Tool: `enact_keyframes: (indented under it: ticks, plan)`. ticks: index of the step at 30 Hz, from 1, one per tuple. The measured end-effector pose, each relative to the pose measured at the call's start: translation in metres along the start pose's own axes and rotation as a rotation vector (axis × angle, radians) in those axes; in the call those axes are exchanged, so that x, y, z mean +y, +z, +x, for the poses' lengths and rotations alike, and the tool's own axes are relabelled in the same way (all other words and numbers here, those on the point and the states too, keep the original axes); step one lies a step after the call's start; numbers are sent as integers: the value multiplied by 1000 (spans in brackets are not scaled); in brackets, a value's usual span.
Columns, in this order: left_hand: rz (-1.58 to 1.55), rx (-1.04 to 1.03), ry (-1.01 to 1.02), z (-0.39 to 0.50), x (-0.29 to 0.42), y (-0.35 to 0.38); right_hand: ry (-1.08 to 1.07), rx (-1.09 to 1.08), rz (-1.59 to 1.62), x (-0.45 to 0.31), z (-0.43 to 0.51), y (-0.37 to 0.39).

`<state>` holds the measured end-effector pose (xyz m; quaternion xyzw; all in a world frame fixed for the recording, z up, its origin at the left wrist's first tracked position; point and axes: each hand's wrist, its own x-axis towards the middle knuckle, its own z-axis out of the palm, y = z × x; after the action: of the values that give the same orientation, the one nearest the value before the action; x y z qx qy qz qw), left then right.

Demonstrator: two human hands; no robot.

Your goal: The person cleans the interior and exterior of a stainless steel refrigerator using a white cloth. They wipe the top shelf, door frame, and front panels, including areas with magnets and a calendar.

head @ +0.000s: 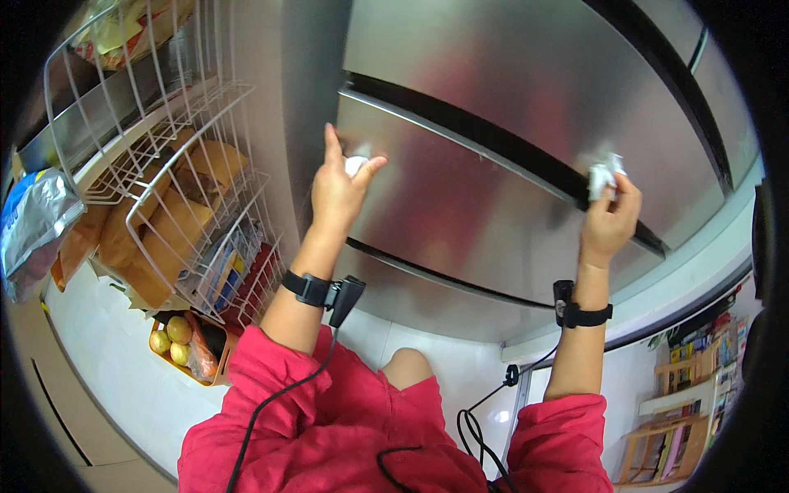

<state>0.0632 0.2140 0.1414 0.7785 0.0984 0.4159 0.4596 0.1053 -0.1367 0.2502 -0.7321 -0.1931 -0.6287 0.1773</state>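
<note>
Before me stands a stainless-steel refrigerator (pixel 431 203) with dark handle recesses between its panels. My left hand (pixel 340 185) is at the left part of the middle panel, its thumb and index finger spread around a small white wad (pixel 355 164) that looks held against the steel; the other fingers are hidden. Pinched between thumb and fingers of my right hand (pixel 610 215) is a crumpled white tissue or cloth (pixel 605 175), by the right part of the long dark recess (pixel 481 129). Both wrists wear black straps with small devices and cables.
White wire baskets (pixel 138 197) with brown paper packages (pixel 179 228) stand at the left, a silver bag (pixel 40 215) beside them. On the floor sits an orange bin (pixel 212 383) with round yellowish fruit. Black cables (pixel 471 419) hang near my lap. Shelves (pixel 678 425) show at lower right.
</note>
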Motion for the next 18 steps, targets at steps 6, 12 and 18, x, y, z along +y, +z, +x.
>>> enact_keyframes:
  ticks: [6, 12, 18]
  plan:
    - [-37, -44, -40, -1, -6, 2, -327, -112, 208, -130, 43, 73]
    - [-27, -37, -50, -3, -14, 2, -578, -189, 397, -228, 35, 140]
    - [-77, 12, -46, -2, -22, -6, -201, -130, 415, -166, -25, 104]
